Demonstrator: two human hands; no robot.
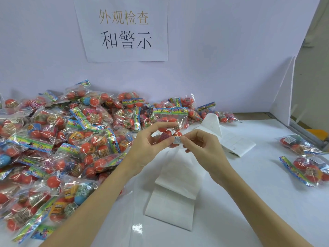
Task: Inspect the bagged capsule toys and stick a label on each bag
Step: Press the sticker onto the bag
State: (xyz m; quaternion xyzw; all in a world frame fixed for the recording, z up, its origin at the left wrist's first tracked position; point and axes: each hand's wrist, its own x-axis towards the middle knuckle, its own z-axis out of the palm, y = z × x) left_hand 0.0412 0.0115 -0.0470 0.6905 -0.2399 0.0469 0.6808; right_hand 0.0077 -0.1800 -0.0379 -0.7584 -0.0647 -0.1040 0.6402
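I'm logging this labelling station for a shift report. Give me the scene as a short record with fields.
left hand: holds the bag in hand up over the table
right hand: pinches a white warning label against that bag
unlabelled pile: many bagged capsule toys, table's left
bags at right: two, set apart
label sheets: white backing paper under the hands
wall sign: Chinese text

Heaped on the table's (249, 184) left: pile of bagged capsule toys (58, 139). At far right, two bags (302, 157). Between them, label sheets (176, 189). Above those, held bag (170, 122), left hand (147, 143), right hand (201, 145), label (176, 140). Behind, sign (124, 29) on the wall.
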